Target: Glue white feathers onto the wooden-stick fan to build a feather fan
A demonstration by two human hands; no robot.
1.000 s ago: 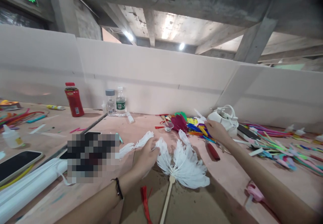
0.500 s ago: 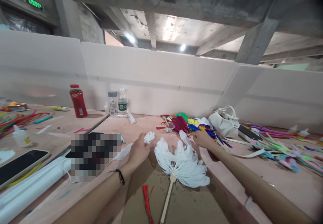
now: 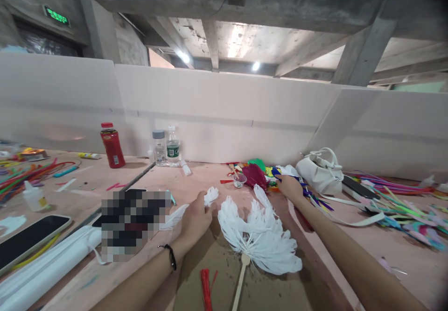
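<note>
- Curling left fingers [image 3: 200, 201] at loose white feather [image 3: 211, 195], reaching right fingers [image 3: 283, 180] to blue feathers [image 3: 276, 173]; cannot tell either grip.
- Seemingly mostly formed, on brown board [image 3: 191, 278]: wooden-handled white feather fan [image 3: 271, 251].
- Not yet joined: loose feather.

At six o'clock, the fan handle [image 3: 240, 283] and red tassel [image 3: 206, 290] slip from sight; at eight, a phone [image 3: 33, 237] does, and pixelated blocks [image 3: 135, 224] mask something dark. The left hand [image 3: 194, 218], at seven, partly covers white feathers [image 3: 174, 218]. I can't see whether the right hand [image 3: 291, 188], at four, grips the blue piece [image 3: 276, 172].
</note>
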